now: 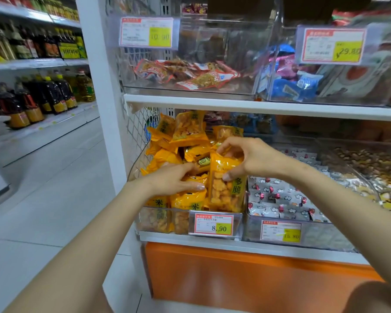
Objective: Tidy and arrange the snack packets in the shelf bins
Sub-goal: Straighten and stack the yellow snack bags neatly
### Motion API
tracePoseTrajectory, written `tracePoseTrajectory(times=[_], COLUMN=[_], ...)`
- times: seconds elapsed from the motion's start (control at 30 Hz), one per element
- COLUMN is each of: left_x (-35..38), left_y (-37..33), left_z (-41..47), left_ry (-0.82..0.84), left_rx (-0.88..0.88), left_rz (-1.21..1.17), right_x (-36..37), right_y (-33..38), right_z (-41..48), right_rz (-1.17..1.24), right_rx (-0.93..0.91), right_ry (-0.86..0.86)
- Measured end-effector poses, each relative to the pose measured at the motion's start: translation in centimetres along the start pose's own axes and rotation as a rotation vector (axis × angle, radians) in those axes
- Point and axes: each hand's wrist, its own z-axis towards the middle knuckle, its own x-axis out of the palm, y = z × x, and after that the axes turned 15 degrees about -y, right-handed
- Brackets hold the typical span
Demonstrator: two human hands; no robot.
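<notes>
Bare forearms are seen nearest, both stretched fwd and upward from the bottom corners toward the lower shelf (190, 239), wrists roughly level and hands close together over one clear bin (158, 220). The left hand (174, 180) is laid palm-down on the heap of yellow pkts (183, 136) in that bin, fingers nearly straight and pointed to the right, thumb spread apart below them; nothing is seen to be clasped by it. The right hand (253, 159) is arched, w/ wrist raised and fingers curled over the top edge of one upright pkt (221, 193), which is pinched btwn thumb at the front and fingers behind. That upright pkt is stood at the right front of the clear bin, close to its right wall, w/ a clear window showing orange snack pieces and green characters down its right side. A price tag (213, 224) marked 8.90 is clipped to the bin front. Just beside it, on the right, white pkts (278, 199) w/ red marks are held in a second bin. On the shelf above, red-edged pkts (185, 74) and blue pkts (291, 86) are kept in further clear bins. An orange panel (235, 279) is fitted below the lower shelf; bottles (43, 98) are lined up on racks at far left.
</notes>
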Motion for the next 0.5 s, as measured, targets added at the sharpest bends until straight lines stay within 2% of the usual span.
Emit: tracePoseTrajectory(times=[0.27, 0.37, 0.5], left_x=[0.3, -0.4, -1.2], left_y=[-0.4, -0.4, 0.1], left_z=[0.2, 0.3, -0.2], left_ry=[-0.011, 0.009, 0.068], left_rx=[-0.009, -0.031, -0.021], left_rz=[0.026, 0.01, 0.083], right_x=[-1.6, -1.9, -1.3], right_y=[-1.2, -1.4, -1.7], right_z=[0.1, 0.2, 0.4], right_rz=[0.36, 0.5, 0.535], right_rx=[0.15, 0.191, 0.214], right_ry=[-0.368, -0.435, -0.485])
